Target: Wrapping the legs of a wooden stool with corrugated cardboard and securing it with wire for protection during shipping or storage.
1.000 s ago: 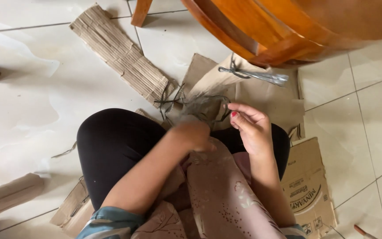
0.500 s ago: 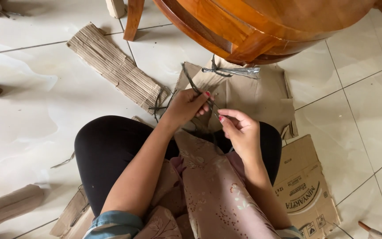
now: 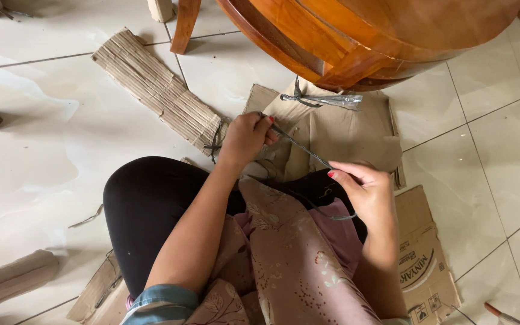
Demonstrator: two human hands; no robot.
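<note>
I sit on a tiled floor with my knees in front of me. My left hand (image 3: 247, 137) is closed on one end of a thin dark strip (image 3: 301, 148), just right of a ridged cardboard piece. My right hand (image 3: 362, 188) pinches the same strip lower right, above my lap, so it runs taut and slanted between both hands. The strip's loose tail curls under my right hand. A silvery twisted bundle with a dark tie (image 3: 323, 100) lies on flat cardboard (image 3: 350, 135) beyond my hands.
A long ridged cardboard strip (image 3: 151, 87) lies on the floor upper left. An orange wooden chair (image 3: 356, 36) overhangs the top. A printed cardboard flap (image 3: 419, 259) lies at my right knee. Rolled cardboard (image 3: 10, 280) rests at the lower left.
My hands have moved apart: the left rose slightly toward the ridged cardboard, the right dropped down and right, pulling the dark strip straight between them.
</note>
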